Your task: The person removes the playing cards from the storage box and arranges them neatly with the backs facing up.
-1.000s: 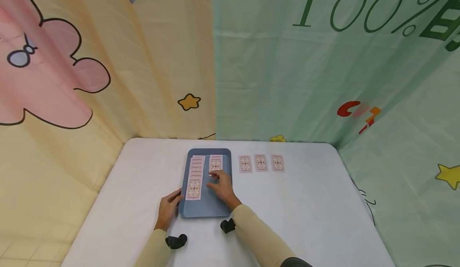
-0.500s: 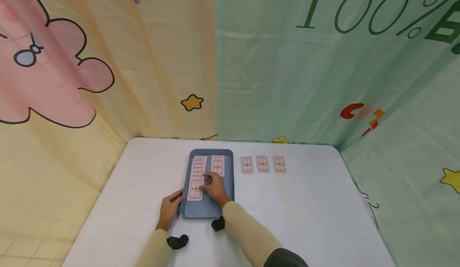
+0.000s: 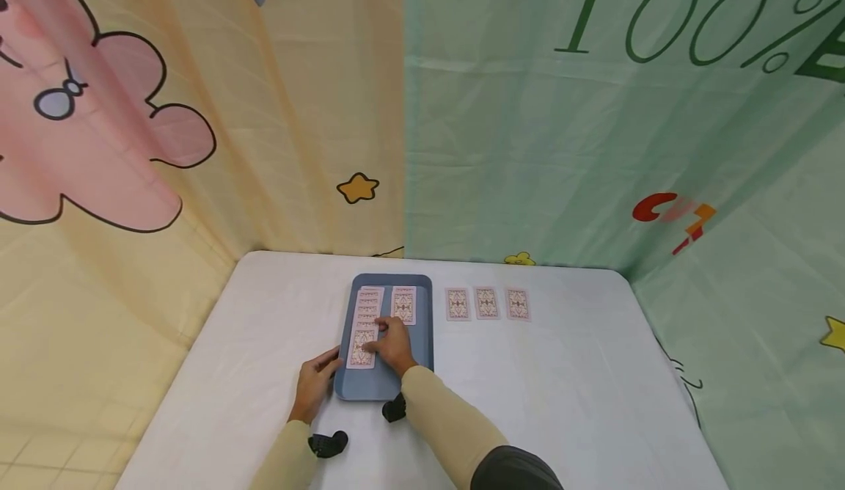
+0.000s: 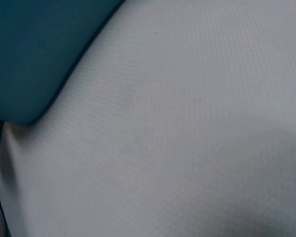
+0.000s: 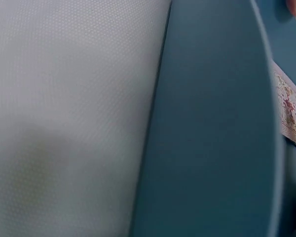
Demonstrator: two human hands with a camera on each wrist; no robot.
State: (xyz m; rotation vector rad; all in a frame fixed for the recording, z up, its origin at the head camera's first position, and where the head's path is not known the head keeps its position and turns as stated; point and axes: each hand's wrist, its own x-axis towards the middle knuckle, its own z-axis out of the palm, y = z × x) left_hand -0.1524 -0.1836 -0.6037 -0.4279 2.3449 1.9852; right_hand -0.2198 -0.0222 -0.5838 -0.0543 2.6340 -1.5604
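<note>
At the tray's left edge rests the left hand (image 3: 313, 387), its thumb parted from the fingers; whether they pinch the rim I cannot tell, for neither the head view nor the left wrist view shows it. Were this hand to push or lift unevenly, the blue tray (image 3: 379, 389) could skid on the white cloth (image 3: 561, 373), and the cards on it could slip askew.

Just inside that edge runs a column (image 3: 367, 306) of overlapping cards, backs up, its front card (image 3: 360, 360) nearest the person. The right hand (image 3: 394, 347) reaches over from the right, thumb and forefinger spread apart, thumb on the front card, forefinger at the column's right side. I see no pinch. Thin cards probably slide easily, so a sideways drag of the thumb could fan the column crooked; pressing on one edge might tip up a corner or bring two cards together.

Beneath that wrist, a black mount (image 3: 394, 408) sits beside the tray's near rim; a low wrist could knock it.

Farther right, in the tray's far part, lies a second pile (image 3: 404, 305), which the hand's knuckles could brush on moving away. Past the tray, three cards lie apart on the cloth: left (image 3: 458, 304), middle (image 3: 487, 303), right (image 3: 518, 304). A sweeping sleeve (image 3: 449, 417) might shift them.
</note>
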